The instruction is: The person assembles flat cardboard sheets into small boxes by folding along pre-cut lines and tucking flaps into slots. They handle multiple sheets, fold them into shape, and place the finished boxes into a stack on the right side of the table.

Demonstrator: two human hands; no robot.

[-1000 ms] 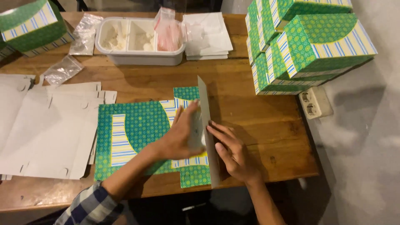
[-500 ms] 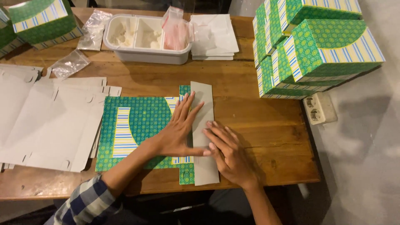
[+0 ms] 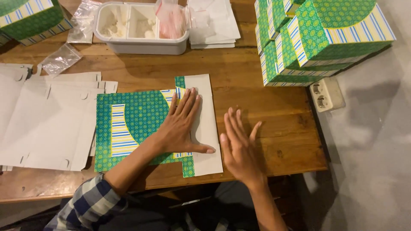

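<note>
Down at the table's near edge in the head view, the left hand (image 3: 182, 124) presses flat, fingers spread, on the box blank (image 3: 145, 126); its folded white flap (image 3: 204, 124) runs 12-to-6. Right hand (image 3: 239, 147) hovers open, empty, at the flap's 3 o'clock.

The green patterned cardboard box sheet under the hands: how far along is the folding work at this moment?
Done: several folded green patterned boxes are stacked at the far right of the wooden table. In hand: the left hand presses flat on the green patterned cardboard box sheet, whose grey flap lies folded over; the right hand hovers open beside it. Left: a pile of flat grey cardboard sheets remains unfolded.
</note>
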